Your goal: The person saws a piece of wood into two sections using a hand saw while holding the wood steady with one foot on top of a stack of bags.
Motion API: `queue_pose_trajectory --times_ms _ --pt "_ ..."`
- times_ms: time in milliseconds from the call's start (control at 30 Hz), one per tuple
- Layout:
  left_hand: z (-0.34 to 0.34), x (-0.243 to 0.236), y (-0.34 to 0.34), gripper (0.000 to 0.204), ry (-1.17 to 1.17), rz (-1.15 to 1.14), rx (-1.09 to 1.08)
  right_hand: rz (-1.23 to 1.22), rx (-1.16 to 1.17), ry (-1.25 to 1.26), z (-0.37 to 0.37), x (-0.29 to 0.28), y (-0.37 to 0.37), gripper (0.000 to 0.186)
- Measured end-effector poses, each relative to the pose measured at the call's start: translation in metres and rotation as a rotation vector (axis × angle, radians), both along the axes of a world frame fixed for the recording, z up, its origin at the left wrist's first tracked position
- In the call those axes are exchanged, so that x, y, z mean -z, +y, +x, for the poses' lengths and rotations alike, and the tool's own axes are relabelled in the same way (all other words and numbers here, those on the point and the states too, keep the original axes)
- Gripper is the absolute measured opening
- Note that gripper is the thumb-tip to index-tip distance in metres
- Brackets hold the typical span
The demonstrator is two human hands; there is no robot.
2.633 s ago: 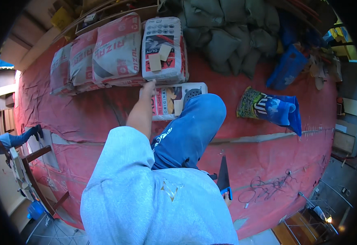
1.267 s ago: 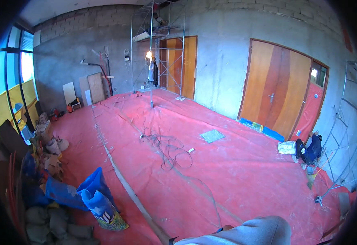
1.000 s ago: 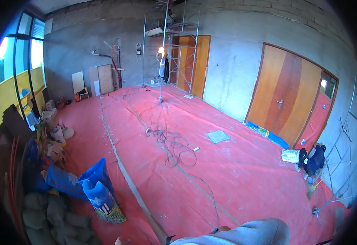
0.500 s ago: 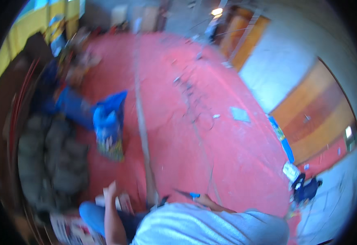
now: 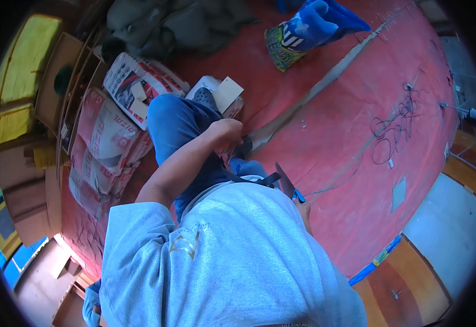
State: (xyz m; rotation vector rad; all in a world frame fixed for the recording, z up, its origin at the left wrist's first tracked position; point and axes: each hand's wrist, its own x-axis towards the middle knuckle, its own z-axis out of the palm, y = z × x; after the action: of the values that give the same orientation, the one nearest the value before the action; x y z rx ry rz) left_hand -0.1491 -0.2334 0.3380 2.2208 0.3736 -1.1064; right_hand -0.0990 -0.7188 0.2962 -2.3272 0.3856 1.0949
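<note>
My right hand [image 5: 304,212] is partly hidden by my shirt and is closed round the blue handle of a dark-bladed tool [image 5: 286,181]. The blade narrows away from the handle and points up in the picture; its exact kind is unclear. Over my legs is my left hand [image 5: 228,132], fingers curled in. Whatever they may hold is hidden. Just beyond that hand, a pale flat piece [image 5: 228,95] lies on a white package beside my dark perforated clog [image 5: 205,98]. My left knee, in blue jeans [image 5: 175,122], is bent up.
Printed sacks [image 5: 107,128] are stacked to my left, with a dark olive bundle [image 5: 178,27] beyond. A blue bag [image 5: 308,32] stands on the red floor sheet [image 5: 336,136]. A thin cable [image 5: 390,131] lies tangled at right. Wooden panels [image 5: 401,283] are at lower right.
My view has swung, so the sacks and blue bag sit higher in the picture and more of my body shows. My left hand has come in over my legs. The tool stays in my right hand.
</note>
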Motion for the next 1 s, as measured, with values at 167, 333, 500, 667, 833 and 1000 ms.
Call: queue_pose_trajectory --times_ms 167,333,500,667,833,1000 --pt "0.009 -0.021 -0.014 0.045 -0.052 0.032 -0.069 0.116 -0.022 -0.011 0.058 0.001 0.019 0.022" --pt "0.002 -0.028 -0.017 0.044 -0.144 0.082 -0.146 0.245 -0.115 -0.133 0.098 0.005 0.072 0.023" --pt "-0.014 -0.059 -0.031 0.054 -0.227 0.104 -0.188 0.440 -0.112 -0.165 0.132 0.002 0.122 0.021" --pt "-0.044 -0.143 -0.045 0.066 -0.455 0.025 -0.389 0.510 -0.100 -0.163 0.141 0.004 0.140 0.019" --pt "-0.083 -0.196 -0.048 0.070 -0.532 0.014 -0.494 0.407 -0.147 -0.142 0.109 0.025 0.116 0.018" --pt "-0.079 -0.183 -0.032 0.074 -0.359 0.037 -0.546 0.249 -0.170 -0.073 0.074 0.072 0.042 0.020"
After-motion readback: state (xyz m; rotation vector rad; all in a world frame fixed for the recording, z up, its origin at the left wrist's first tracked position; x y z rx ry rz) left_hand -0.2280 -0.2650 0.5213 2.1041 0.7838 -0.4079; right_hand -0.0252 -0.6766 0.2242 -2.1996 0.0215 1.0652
